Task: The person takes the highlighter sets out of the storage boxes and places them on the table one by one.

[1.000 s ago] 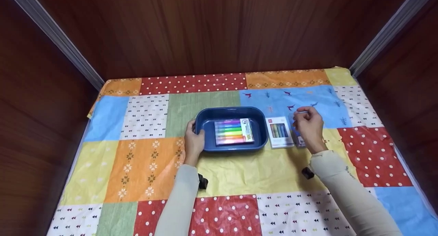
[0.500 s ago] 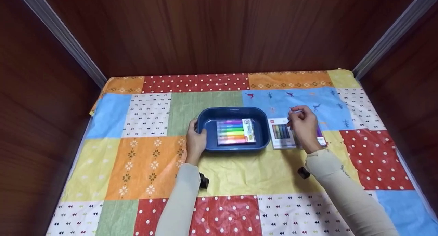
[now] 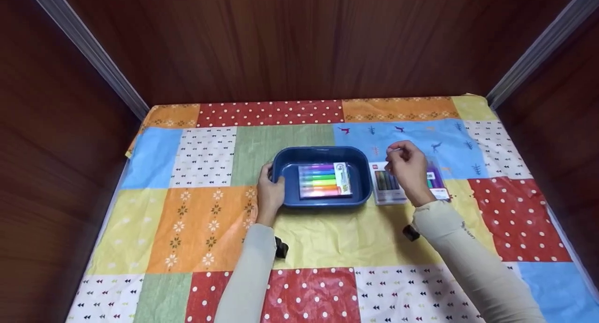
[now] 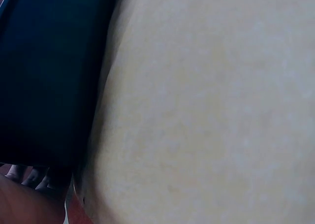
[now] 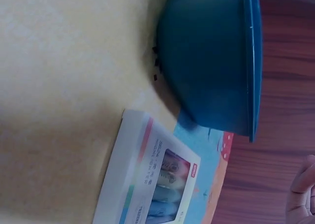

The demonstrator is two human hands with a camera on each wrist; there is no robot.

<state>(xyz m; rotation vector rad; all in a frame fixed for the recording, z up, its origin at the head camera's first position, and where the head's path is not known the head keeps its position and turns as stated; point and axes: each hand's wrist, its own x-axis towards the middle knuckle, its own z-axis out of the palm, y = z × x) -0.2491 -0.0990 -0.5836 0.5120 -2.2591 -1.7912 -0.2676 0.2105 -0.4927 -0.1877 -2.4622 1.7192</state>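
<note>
In the head view, a blue plastic storage bin (image 3: pixel 323 204) stands mid-table. My left hand (image 3: pixel 271 194) grips its left end, thumb at the rim and fingers along the outer wall. Inside the bin lies a clear pack of rainbow-coloured highlighters (image 3: pixel 323 180). Just right of the bin lies a white windowed box of pens (image 3: pixel 387 197), also near the right wrist camera. My right hand (image 3: pixel 409 171) hovers over this box, fingers loosely curled and nothing visible in them. A purple clear-fronted pack (image 3: pixel 435 173) lies partly hidden behind that hand.
A patchwork-patterned cloth (image 3: pixel 201 234) covers the table. Dark wood panels (image 3: pixel 299 42) rise behind it and at both sides. Each wrist carries a small black camera, such as the right wrist camera (image 3: pixel 411 232).
My right hand has moved left from above the purple pack to above the white box, uncovering more of the purple pack. The left hand stays on the bin.
</note>
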